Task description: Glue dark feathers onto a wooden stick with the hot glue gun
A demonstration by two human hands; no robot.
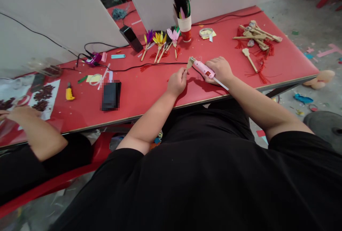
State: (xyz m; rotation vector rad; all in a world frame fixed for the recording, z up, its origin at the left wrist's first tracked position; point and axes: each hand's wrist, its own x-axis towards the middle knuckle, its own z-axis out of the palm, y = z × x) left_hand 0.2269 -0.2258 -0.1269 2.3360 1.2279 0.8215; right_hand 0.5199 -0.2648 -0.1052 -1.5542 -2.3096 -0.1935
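My left hand (177,82) is closed on a small wooden paddle-shaped piece (189,64), its broad end pointing up past my fingertips. My right hand (220,67) is wrapped around a pink hot glue gun (203,68). The gun's metal nozzle is at the broad end of the wooden piece; whether they touch I cannot tell. A white glue stick (221,83) sticks out of the gun's back. Behind my hands lie several wooden sticks topped with petals, among them a yellow flower (159,39), a pink flower (174,36) and a purple flower (149,37).
A pile of tasselled wooden sticks (256,35) lies at the right, with one loose stick (249,60) nearer. A red and white cup (185,27) stands behind. Black cable (149,65) crosses the red table (139,92). A yellow cutter (69,92) and another person's arm (40,131) are leftward.
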